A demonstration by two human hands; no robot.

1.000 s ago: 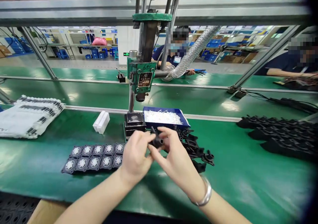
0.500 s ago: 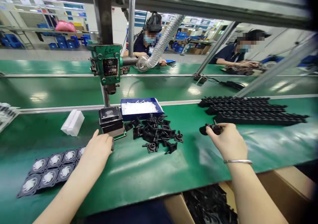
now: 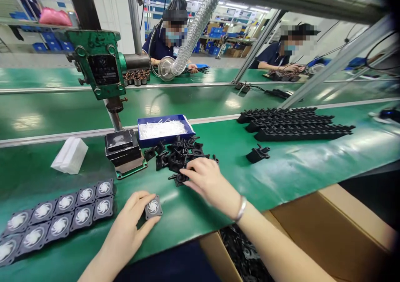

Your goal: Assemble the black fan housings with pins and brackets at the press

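My left hand (image 3: 129, 221) pinches a square black pump housing (image 3: 153, 207) with a white swirl-shaped impeller facing up, just above the green mat. To its left, two rows of the same housings (image 3: 59, 225) lie side by side. My right hand (image 3: 208, 182) is at the near edge of a heap of black plastic pump covers (image 3: 176, 154) with pipe stubs. Its thumb and fingers close on one black cover (image 3: 179, 179), partly hidden by the fingers. A single assembled black pump (image 3: 258, 153) stands apart on the right.
A green press (image 3: 101, 69) rises over a black block (image 3: 122, 146) on a metal base. Behind the heap is a blue tray (image 3: 165, 140) of white slivers. White blocks (image 3: 70, 154) stand left; rows of black pumps (image 3: 300, 134) right. Two people work across the bench.
My right hand has let go of the black pump at right and moved left to the heap. My left hand has come from beside the press block towards me, now with a housing.
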